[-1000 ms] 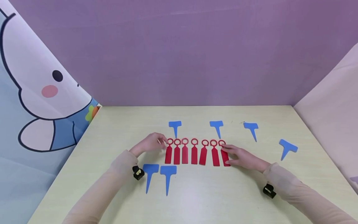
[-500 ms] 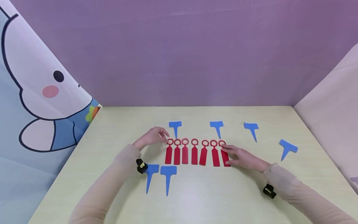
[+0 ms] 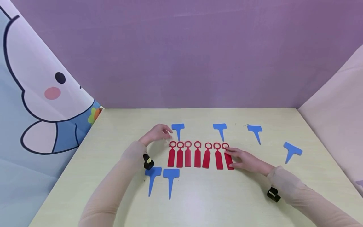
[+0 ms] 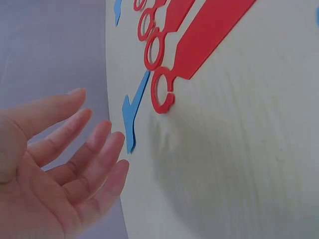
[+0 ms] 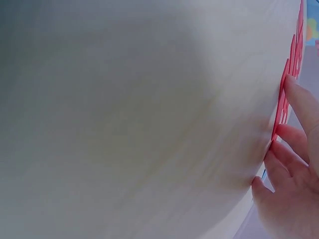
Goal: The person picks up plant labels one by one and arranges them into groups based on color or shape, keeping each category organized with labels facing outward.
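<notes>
Several red hanging tags with ring tops stand side by side in a row in the head view; the leftmost red tag (image 3: pixel 171 157) and the slanted rightmost red tag (image 3: pixel 228 161) end the row. My left hand (image 3: pixel 157 133), fingers loosely spread and holding nothing, hovers left of a blue T-shaped plant label (image 3: pixel 178 127). In the left wrist view this hand (image 4: pixel 75 169) is apart from the nearest red ring (image 4: pixel 162 92). My right hand (image 3: pixel 246 160) rests on the rightmost red tag, thumb at its lower end and fingertips near its ring.
Behind the row lie more blue T-shaped labels, one at the middle (image 3: pixel 220 126) and two to the right (image 3: pixel 255 128) (image 3: pixel 292 149). Two others (image 3: pixel 153 172) (image 3: pixel 171 173) lie in front, left of centre. The pale table (image 3: pixel 215 201) meets a purple backdrop (image 3: pixel 198 63).
My left hand has moved up and slightly right, away from the leftmost red tag's ring towards the blue label behind. The right hand has stayed in place.
</notes>
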`<state>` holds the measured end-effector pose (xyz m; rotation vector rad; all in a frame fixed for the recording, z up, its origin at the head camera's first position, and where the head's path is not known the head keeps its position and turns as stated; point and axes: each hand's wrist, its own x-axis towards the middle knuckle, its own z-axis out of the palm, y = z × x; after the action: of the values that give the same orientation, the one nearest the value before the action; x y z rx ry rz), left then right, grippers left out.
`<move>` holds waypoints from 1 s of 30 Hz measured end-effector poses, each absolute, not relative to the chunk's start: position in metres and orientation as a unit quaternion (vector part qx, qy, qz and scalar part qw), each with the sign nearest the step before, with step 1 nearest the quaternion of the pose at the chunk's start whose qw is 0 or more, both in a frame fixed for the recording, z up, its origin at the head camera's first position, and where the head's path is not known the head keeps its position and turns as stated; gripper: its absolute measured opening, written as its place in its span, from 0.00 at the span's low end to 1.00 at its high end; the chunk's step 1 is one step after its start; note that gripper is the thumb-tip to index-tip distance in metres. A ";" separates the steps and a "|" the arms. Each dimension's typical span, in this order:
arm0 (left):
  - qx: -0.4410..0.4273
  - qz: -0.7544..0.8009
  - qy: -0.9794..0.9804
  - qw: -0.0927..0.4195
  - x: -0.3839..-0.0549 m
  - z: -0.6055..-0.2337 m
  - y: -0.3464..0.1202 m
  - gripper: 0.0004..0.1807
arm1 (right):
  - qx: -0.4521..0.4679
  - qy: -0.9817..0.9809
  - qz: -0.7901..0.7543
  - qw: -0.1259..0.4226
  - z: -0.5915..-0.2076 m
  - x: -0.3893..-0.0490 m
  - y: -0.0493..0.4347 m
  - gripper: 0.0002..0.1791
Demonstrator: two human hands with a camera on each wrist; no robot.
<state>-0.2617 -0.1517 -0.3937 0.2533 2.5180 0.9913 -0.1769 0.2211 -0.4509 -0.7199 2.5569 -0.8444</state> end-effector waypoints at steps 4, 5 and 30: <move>0.088 0.370 0.903 0.201 -0.269 -0.395 -0.152 0.15 | -0.257 0.903 -0.297 0.174 -0.451 -0.177 0.221 0.33; 0.090 0.373 0.902 0.196 -0.271 -0.396 -0.151 0.15 | -0.258 0.903 -0.297 0.173 -0.451 -0.177 0.221 0.33; 0.043 0.385 0.909 0.152 -0.300 -0.420 -0.131 0.20 | -0.256 0.903 -0.299 0.173 -0.454 -0.179 0.223 0.33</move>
<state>-0.2999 -0.1310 -0.4203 0.1247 2.6092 1.1051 -0.1786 0.2229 -0.4539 -0.7273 2.5596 -0.8491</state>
